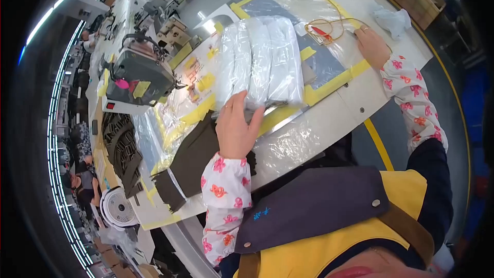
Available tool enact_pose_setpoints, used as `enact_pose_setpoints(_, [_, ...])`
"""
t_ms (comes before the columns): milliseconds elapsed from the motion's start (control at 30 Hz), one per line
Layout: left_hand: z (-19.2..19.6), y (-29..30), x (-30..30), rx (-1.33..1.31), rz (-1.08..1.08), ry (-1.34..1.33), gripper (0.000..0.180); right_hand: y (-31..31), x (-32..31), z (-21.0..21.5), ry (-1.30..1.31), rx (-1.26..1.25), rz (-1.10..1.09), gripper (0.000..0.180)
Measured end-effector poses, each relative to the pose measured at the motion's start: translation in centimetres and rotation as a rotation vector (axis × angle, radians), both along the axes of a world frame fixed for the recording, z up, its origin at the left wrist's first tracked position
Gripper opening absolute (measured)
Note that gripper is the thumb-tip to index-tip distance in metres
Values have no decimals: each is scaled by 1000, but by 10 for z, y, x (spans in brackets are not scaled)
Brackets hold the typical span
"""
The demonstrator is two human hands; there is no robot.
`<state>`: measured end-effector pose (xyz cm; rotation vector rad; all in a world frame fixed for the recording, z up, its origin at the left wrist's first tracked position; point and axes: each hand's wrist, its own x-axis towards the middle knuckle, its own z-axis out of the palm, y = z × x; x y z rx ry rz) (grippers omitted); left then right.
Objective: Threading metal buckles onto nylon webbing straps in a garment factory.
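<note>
One plastic-wrapped white bundle [260, 62] lies back from the front edge of the sewing table [329, 123]; the left hand [237, 131] rests unclenched on it; the right hand [373, 48], its grip unclear, is beside an orange cord [343, 27] toward the right corner

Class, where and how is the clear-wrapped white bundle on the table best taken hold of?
Probably by both ends of its near edge, coming from the person's side. The white bundle lies flat with that edge toward the person; the left hand touches it toward the left, and its right end looks free of hands.
</note>
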<state>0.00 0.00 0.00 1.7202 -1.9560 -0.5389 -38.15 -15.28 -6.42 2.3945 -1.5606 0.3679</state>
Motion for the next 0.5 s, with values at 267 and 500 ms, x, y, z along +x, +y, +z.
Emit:
enact_pose_setpoints(267, [-7, -53, -10, -285, 198, -493, 41, 20, 76, 38, -615, 179, 229, 15])
enact_pose_setpoints(500, [-13, -51, 19, -178, 148, -421, 40, 54, 127, 63, -716, 332, 454, 22])
